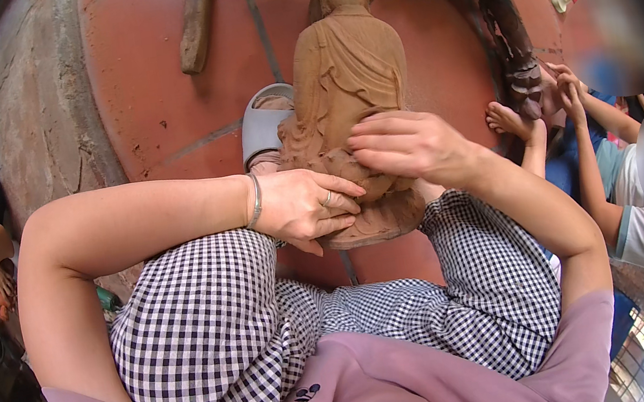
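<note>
A carved wooden statue (348, 66), robed and seated on a lotus-like base, stands upright on the floor between my knees with its draped back toward me. My left hand (310, 207) wears a ring and grips the left side of the base, fingers laid across the carving. Over the statue's lower back is my right hand (405, 148), its fingers bent and pressed together against the wood, slightly blurred. Whether a small thing is under those fingertips is hidden.
A wooden-handled tool (197, 29) lies on the red tiles at the far left. Beyond the statue, to the right, a dark gnarled piece of wood (502, 19) arches across the floor. Other people sit nearby, their hands (570, 88) at right. My grey sandal (259, 132) is beside the statue.
</note>
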The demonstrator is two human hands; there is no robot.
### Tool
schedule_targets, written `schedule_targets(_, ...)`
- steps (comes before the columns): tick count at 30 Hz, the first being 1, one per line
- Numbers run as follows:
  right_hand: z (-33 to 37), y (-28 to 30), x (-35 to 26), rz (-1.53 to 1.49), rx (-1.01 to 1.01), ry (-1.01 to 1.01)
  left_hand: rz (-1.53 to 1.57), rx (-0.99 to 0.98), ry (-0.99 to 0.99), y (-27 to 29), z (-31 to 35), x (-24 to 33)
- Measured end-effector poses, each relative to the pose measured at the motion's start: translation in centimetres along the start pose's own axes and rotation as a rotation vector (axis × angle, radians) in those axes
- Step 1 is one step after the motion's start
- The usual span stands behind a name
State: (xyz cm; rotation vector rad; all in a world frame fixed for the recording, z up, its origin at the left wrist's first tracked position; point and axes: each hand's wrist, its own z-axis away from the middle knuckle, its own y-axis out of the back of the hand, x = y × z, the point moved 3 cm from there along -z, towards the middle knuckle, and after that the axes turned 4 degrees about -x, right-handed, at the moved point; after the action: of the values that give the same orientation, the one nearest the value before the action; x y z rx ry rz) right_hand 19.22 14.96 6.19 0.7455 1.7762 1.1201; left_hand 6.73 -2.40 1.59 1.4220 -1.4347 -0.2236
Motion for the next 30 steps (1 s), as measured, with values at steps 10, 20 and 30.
schedule_targets(10,-2.1,-1.0,0.2,0.016,-0.014,0.022,-0.015,0.001,-0.012,-0.1,0.0,0.3)
schedule_targets(20,-2.5,-0.9,-0.8,0.063,-0.103,-0.008,-0.016,0.017,-0.004,0.0,0.0,0.0)
schedule_targets(30,-1.9,-0.9,-0.6,0.036,-0.073,-0.042,-0.011,0.047,0.031,0.3,0.1,0.1)
